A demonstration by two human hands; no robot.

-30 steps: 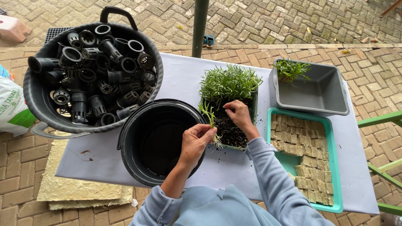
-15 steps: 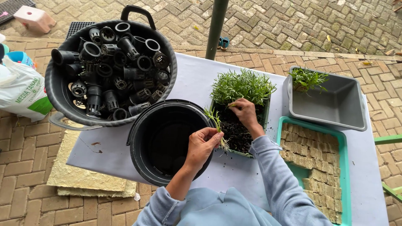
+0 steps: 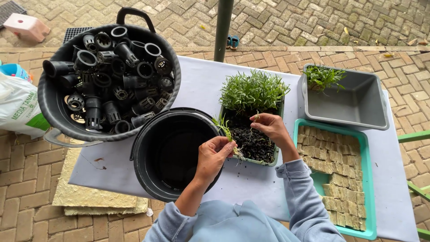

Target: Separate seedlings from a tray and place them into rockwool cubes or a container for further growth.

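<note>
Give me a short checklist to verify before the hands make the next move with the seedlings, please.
1. Left hand grips a seedling: ok.
2. Right hand rests on the seedling tray soil: ok.
3. Roots intact: cannot tell.
4. Black bucket beside the tray is free of things: ok.
5. Green tray of cubes within reach at right: ok.
6. Tub of net pots steady on the table edge: cannot tell.

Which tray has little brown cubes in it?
The green plastic tray beside the right hand; the grey tub holds only a few seedlings, the middle tray soil.

left hand (image 3: 214, 154) pinching, right hand (image 3: 268, 127) fingers curled downward
</note>
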